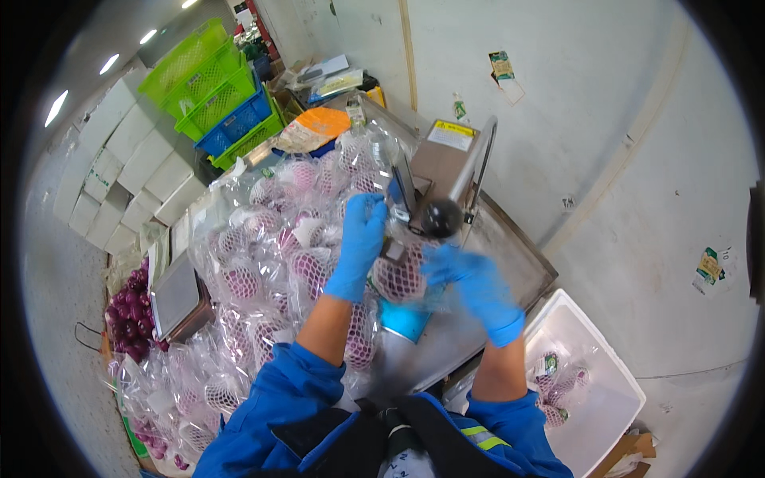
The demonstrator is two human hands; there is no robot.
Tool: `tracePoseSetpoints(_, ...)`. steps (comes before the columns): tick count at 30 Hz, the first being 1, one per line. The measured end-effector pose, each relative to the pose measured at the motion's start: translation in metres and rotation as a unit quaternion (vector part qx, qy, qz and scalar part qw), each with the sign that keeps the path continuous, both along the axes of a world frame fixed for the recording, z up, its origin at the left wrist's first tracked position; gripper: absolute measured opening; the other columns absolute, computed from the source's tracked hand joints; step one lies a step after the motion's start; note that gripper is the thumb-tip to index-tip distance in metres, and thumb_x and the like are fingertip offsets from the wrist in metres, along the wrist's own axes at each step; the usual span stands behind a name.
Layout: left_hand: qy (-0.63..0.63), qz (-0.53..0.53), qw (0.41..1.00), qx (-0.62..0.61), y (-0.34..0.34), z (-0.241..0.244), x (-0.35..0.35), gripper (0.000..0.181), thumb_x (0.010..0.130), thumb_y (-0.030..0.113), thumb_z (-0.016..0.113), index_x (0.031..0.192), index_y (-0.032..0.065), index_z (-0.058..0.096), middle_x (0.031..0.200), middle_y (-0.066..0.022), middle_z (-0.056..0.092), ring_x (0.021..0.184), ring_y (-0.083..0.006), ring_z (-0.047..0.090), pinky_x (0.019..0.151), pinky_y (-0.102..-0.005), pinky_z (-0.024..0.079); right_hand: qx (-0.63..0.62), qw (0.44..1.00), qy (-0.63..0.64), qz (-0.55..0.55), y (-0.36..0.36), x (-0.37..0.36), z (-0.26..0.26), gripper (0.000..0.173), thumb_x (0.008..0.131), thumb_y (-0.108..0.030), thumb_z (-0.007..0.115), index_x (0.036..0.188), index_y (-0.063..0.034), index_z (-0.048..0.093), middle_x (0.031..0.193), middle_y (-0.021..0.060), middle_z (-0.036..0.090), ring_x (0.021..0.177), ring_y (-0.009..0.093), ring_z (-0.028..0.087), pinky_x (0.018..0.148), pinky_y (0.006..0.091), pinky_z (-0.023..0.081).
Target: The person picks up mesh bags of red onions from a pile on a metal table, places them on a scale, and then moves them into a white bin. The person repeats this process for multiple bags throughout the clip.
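My left hand [360, 239], in a blue glove, has its fingers curled together at the upper left of a clear plastic bag [400, 278]. It appears to pinch the film, though the fingertips are partly hidden. Inside that bag, purplish-red bulbs that look like onions sit in white foam netting. My right hand [472, 281], also gloved, is motion-blurred beside the bag's right side; its grip is unclear. Just above stands a metal bench machine [447, 143] with a lever arm ending in a black ball knob [442, 218]. A shiny blue piece [406, 319] lies below the bag.
Many bagged netted bulbs [245, 281] cover the table's left side. A weighing scale [176, 299] stands beyond, near loose red onions [129, 316]. At right is a white foam box [588, 418] containing a few bags. Stacked green crates [209, 89] rise behind; a wall [568, 89] borders the right.
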State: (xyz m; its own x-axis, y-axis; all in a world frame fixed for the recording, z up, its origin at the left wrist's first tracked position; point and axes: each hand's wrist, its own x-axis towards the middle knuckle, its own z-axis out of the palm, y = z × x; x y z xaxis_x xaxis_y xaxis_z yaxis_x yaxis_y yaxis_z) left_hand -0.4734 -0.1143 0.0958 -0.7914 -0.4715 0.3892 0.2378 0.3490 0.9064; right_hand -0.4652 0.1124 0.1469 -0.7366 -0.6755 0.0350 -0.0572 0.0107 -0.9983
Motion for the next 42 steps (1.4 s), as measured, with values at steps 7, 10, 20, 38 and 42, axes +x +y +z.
tracePoseSetpoints(7,-0.016,-0.023,1.000,0.007,0.004,0.000,0.003,0.016,0.086,0.013,0.056,0.092,-0.0009,0.056,0.086,-0.0090,0.055,0.078,-0.0158,0.052,0.072,-0.0298,0.043,-0.294,0.903,-0.311,0.036,-0.045,0.035,0.044,0.027,0.090,-0.029,0.048,0.090,-0.0033,0.057,0.064,0.0052,0.055,0.055,0.010,0.051,0.047,0.0213,0.041)
tracePoseSetpoints(10,0.037,-0.003,0.999,-0.028,0.014,-0.005,-0.009,0.014,0.084,0.013,0.056,0.088,-0.0007,0.055,0.086,-0.0144,0.052,0.079,-0.0224,0.054,0.072,-0.0332,0.044,0.011,0.967,-0.248,0.061,-0.024,0.120,-0.114,0.036,0.092,-0.033,0.045,0.074,-0.0068,0.062,0.060,0.0000,0.057,0.051,0.007,0.050,0.044,0.0205,0.039)
tracePoseSetpoints(20,0.064,-0.090,0.959,-0.261,0.105,0.052,0.070,0.018,0.084,0.019,0.056,0.090,0.0029,0.052,0.080,-0.0175,0.055,0.072,-0.0357,0.055,0.062,-0.0409,0.045,-0.054,0.955,0.221,-0.192,-0.001,0.044,-0.005,0.023,0.088,-0.019,0.051,0.101,-0.0034,0.062,0.083,0.0058,0.063,0.059,0.013,0.055,0.055,0.0248,0.046)
tracePoseSetpoints(38,-0.278,-0.007,0.891,-0.358,-0.104,0.050,0.217,0.081,0.071,0.007,0.065,0.141,0.0286,0.029,0.139,-0.0214,0.033,0.117,-0.0384,0.046,0.094,-0.0447,0.040,0.396,0.840,-0.080,-0.361,0.256,0.168,-0.163,0.049,0.081,-0.019,0.060,0.125,-0.0025,0.049,0.081,0.0117,0.061,0.069,0.015,0.059,0.060,0.0297,0.049)
tracePoseSetpoints(42,-0.220,-0.181,0.761,-0.583,-0.105,0.044,0.224,0.059,0.077,0.009,0.063,0.132,0.0246,0.047,0.140,-0.0129,0.037,0.136,-0.0283,0.021,0.108,-0.0446,0.022,0.262,0.941,-0.011,-0.212,0.139,0.129,-0.135,0.043,0.082,-0.017,0.061,0.123,-0.0067,0.053,0.074,0.0077,0.059,0.070,0.015,0.057,0.063,0.0302,0.048)
